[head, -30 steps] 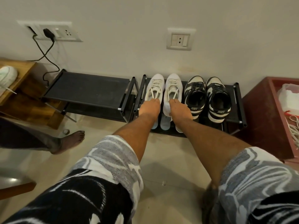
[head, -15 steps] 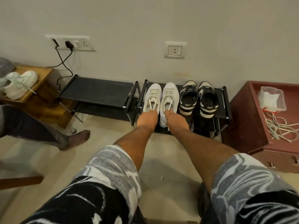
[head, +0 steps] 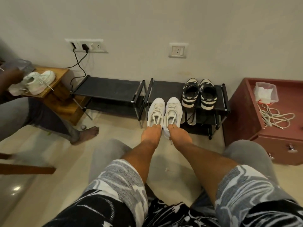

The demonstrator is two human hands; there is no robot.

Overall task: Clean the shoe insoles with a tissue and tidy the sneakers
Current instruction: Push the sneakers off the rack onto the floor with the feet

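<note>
Left grip: the left hand [head: 151, 133] curls its fingers into the left white sneaker [head: 155, 110] at the collar.
Right grip: the right hand [head: 179, 135] grasps the right white sneaker [head: 173, 110] likewise.
Place: side by side, just before the shoe rack [head: 164, 87] front edge, near its left corner; probably lifted off the floor [head: 114, 131].
Heading: toes toward the wall [head: 147, 22], long axes parallel.
Handling: likely light, with soft uppers and firmer heels; hold at collar or heel.
Beyond: black-and-white sneakers [head: 199, 94] on the rack top's right end.
</note>
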